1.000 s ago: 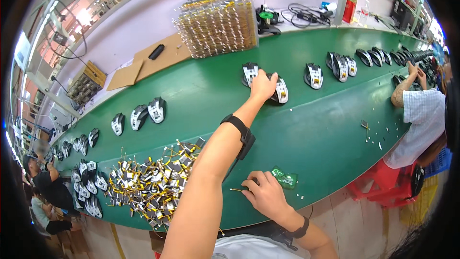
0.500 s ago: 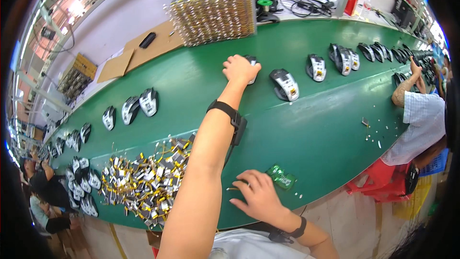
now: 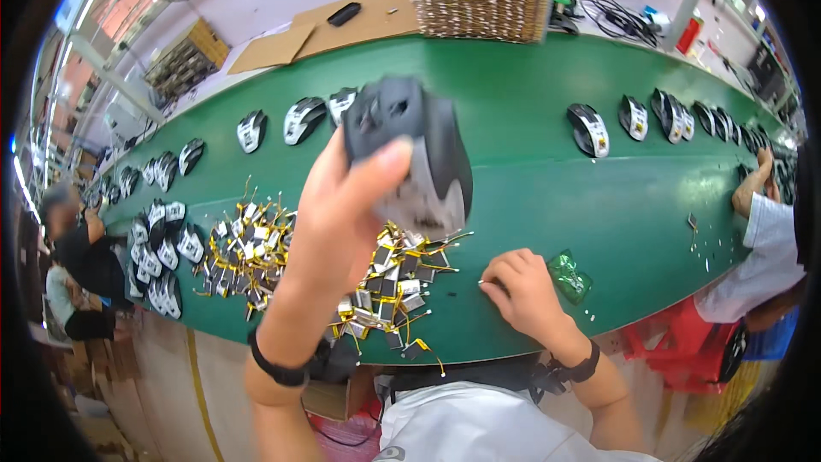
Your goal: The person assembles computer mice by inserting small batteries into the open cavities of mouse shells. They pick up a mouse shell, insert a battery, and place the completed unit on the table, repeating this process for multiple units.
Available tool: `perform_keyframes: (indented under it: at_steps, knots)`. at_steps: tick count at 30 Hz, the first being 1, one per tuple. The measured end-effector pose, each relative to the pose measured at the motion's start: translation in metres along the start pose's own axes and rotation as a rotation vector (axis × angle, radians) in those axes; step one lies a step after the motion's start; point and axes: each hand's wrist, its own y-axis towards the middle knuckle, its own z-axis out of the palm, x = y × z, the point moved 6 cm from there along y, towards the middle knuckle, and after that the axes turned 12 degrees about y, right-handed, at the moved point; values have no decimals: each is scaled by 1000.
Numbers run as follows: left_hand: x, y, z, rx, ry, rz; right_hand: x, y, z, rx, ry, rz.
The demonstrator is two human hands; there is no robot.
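Left hand (image 3: 342, 205), mouse shell (image 3: 410, 154) now lifted

Single head view — looks steeply down, close over green table (image 3: 547, 171).

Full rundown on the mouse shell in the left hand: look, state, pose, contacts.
The mouse shell is a dark grey plastic computer-mouse body, blurred, with moulded recesses on the upper face and a paler patch low on the side toward the camera. It is held up in the air over the green belt, tilted, above the pile of small parts with yellow wires. Only the left hand touches it, with the thumb on its near face.
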Motion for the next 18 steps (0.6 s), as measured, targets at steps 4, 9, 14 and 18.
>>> perform_keyframes:
  at_steps: [4,9,14,18]
  knots:
    - [40,-83,-31,-112,-3,-12,12,-6,-11,-76,452,201]
    - [130,-121,-34,-376,-484,-98,35,-18,-3,-223,702,234]
    - [139,-98,-9,-114,-676,-134,45,-25,-2,-208,629,328]
    - [133,-97,-4,-178,-603,-203,61,-12,-8,-189,455,192]
